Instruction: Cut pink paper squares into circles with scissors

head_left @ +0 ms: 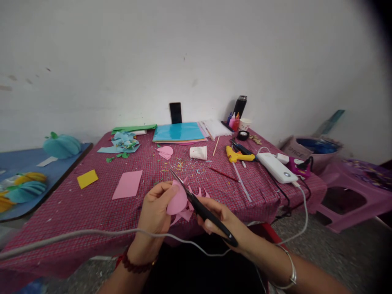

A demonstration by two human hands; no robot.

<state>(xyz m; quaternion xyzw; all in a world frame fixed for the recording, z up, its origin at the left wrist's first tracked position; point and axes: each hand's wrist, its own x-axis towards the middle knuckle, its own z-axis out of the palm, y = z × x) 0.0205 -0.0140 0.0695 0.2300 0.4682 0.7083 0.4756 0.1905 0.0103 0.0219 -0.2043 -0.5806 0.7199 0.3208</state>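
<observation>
Between the thumb and fingers of my left hand point(157, 204) is a rounded piece of pink paper point(177, 202). My right hand point(225, 218) is closed round the black handles of a pair of scissors point(202, 210), whose blades point up and left across the edge of that paper. Curled pink offcuts point(200, 192) lie on the table just beyond and below the blades. Farther back is a small stack of cut pink shapes point(165, 152), and to the left lies a pink paper rectangle point(128, 185).
A white cable point(92, 232) runs across in front of my wrists to a power bank point(277, 168). On the right sits a yellow glue gun point(239, 155) near a paper cup point(198, 153). Blue sheets point(180, 132) and a phone point(175, 112) are at the back; a yellow paper point(87, 179) is left.
</observation>
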